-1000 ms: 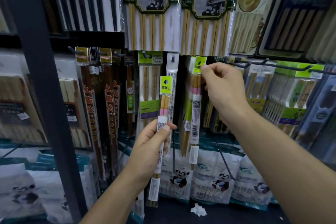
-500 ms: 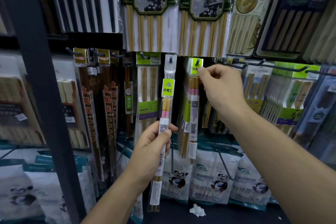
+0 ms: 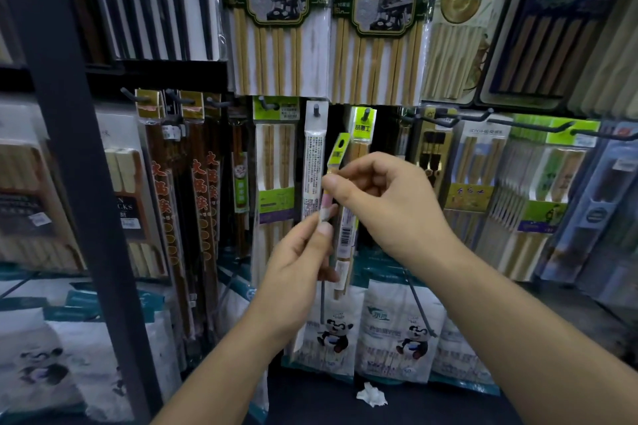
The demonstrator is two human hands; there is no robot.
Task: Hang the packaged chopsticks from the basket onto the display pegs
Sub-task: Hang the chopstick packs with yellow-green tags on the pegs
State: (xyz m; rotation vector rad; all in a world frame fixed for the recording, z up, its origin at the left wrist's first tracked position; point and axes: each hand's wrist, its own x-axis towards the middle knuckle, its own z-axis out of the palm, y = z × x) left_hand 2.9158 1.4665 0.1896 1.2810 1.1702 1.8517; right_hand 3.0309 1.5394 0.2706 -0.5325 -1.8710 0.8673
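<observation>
Your left hand (image 3: 297, 272) pinches one slim clear packet of wooden chopsticks (image 3: 340, 152), lime-green header and pink band, at mid-length, your right hand (image 3: 386, 203) pinching nearer its top, tilted just beside one matching packet (image 3: 363, 130) hanging on a black peg (image 3: 366, 112).

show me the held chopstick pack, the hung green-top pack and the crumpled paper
held chopstick pack (image 3: 339, 149), head view, its green header at the top
hung green-top pack (image 3: 363, 128), head view, its green header card
crumpled paper (image 3: 371, 394), head view, its middle
</observation>
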